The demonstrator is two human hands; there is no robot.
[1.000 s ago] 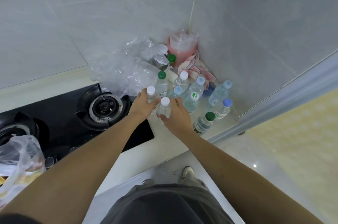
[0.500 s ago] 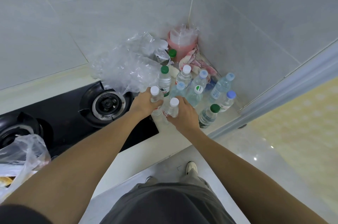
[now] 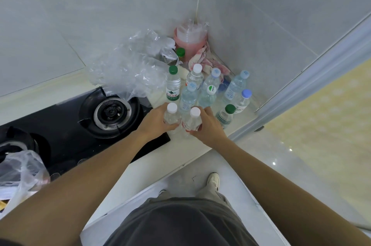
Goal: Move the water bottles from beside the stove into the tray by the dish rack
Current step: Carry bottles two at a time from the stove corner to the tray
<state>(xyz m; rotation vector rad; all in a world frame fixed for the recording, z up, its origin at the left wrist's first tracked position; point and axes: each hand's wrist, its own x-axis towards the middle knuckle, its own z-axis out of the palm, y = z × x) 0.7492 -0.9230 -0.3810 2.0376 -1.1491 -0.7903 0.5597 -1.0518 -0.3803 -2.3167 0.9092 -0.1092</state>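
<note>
Several clear plastic water bottles stand in the counter corner right of the black gas stove (image 3: 66, 131). My left hand (image 3: 154, 120) grips a white-capped bottle (image 3: 171, 114) at the front of the group. My right hand (image 3: 206, 124) grips a second white-capped bottle with a red label (image 3: 192, 120) right beside it. Behind them stand a green-capped bottle (image 3: 172, 85), a light-blue-capped bottle (image 3: 188, 95), a white-capped bottle (image 3: 195, 75) and others; a green-capped bottle (image 3: 225, 116) is right of my right hand. The tray and dish rack are out of view.
Crumpled clear plastic (image 3: 128, 69) lies behind the stove burner (image 3: 110, 112). A pink container (image 3: 189, 41) and a pink cloth (image 3: 208, 63) fill the wall corner. A plastic bag (image 3: 18, 175) sits at the left edge. The counter edge runs in front of me.
Both hands have closed round the two front white-capped bottles and drawn them slightly toward the counter edge. The view has shifted a little.
</note>
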